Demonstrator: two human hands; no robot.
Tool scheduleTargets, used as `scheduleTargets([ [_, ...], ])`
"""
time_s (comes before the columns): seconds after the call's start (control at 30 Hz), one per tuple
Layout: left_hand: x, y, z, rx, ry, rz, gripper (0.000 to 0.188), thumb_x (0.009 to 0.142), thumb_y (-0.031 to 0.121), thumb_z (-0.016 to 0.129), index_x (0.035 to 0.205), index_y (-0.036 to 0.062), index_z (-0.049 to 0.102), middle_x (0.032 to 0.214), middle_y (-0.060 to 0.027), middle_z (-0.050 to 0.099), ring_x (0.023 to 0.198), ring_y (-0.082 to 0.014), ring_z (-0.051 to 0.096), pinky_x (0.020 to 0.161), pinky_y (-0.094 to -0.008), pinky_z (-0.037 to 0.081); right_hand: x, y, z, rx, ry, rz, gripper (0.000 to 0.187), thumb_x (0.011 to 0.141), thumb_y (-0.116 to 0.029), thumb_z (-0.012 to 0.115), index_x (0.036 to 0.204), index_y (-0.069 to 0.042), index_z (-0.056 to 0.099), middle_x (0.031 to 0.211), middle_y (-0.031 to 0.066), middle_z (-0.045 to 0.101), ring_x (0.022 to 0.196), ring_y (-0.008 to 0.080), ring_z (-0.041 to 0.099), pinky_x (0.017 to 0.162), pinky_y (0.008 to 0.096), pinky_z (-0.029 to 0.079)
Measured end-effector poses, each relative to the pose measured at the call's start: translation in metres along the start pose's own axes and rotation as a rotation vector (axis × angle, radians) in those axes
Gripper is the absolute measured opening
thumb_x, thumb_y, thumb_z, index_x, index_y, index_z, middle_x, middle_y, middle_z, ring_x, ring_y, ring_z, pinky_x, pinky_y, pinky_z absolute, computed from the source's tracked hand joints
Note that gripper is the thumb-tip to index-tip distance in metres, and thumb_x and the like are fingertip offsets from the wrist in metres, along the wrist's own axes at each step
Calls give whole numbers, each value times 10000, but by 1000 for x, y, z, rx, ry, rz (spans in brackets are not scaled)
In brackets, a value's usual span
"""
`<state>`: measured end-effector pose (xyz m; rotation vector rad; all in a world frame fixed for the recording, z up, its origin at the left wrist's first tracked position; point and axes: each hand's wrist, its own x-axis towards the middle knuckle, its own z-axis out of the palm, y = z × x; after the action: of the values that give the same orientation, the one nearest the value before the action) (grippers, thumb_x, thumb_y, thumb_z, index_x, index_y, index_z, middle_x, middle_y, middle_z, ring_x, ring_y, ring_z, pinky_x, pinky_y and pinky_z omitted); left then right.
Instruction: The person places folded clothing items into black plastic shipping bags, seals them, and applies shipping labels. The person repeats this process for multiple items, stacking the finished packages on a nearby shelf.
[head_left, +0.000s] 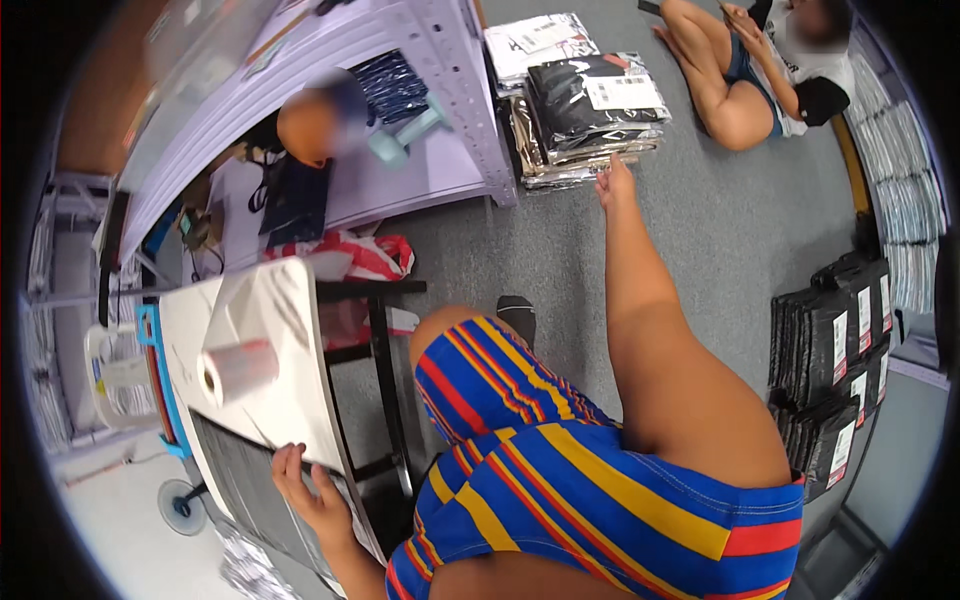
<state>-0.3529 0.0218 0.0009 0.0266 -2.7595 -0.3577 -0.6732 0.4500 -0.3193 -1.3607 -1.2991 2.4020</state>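
Black glossy poly mailer bags (pixel 590 115), stacked flat on the grey carpet floor (pixel 740 230), are the target of the reach: the right hand (pixel 615 185) extends forward with fingers spread apart, fingertips at the near edge of the stack, nothing gripped yet. The top bag carries a white rectangular label (pixel 622 92) on its upper face; a separate white printed package (pixel 535 40) lies just beside the stack at its far left. The left hand (pixel 315 495) rests curled over the near edge of a white surface (pixel 275 300), fingers closed on that edge and the grey sheet below it. On that surface lies a white roll of labels (pixel 238 370), on its side, core facing the person. Judgement: the step in hand looks like the pickup of the top bag; the next move would call for fingers sliding under a slippery film edge and lifting one bag without dragging those beneath. At right, a second batch of black packed bags (pixel 835 370) stands upright in rows, each with a narrow white label strip facing outward. A red-and-white striped bag (pixel 360 255) sits on the floor below a pale lilac shelf rack (pixel 400 110). Another person sits on the carpet at the far right, hands apart from this work.
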Motion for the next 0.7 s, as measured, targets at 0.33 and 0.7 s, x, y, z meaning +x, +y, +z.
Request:
scheduleTargets([
  [0.33,37,13,24,-151,-151,-69,303,819,3,400,1119,39,422,1096,-135,388,874,-232,480,771,-336,402,99,4,65,219,372,-147,828,617,-450,688,1227,-52,295,1179,161,416,1009,307,451,813,456,372],
  [0.7,53,12,49,-124,-267,-60,294,793,13,415,1085,45,436,1010,-154,404,817,-239,483,707,-335,430,62,-34,93,368,577,-88,922,556,-295,763,1266,-127,199,1214,188,362,1042,322,433,857,397,388],
])
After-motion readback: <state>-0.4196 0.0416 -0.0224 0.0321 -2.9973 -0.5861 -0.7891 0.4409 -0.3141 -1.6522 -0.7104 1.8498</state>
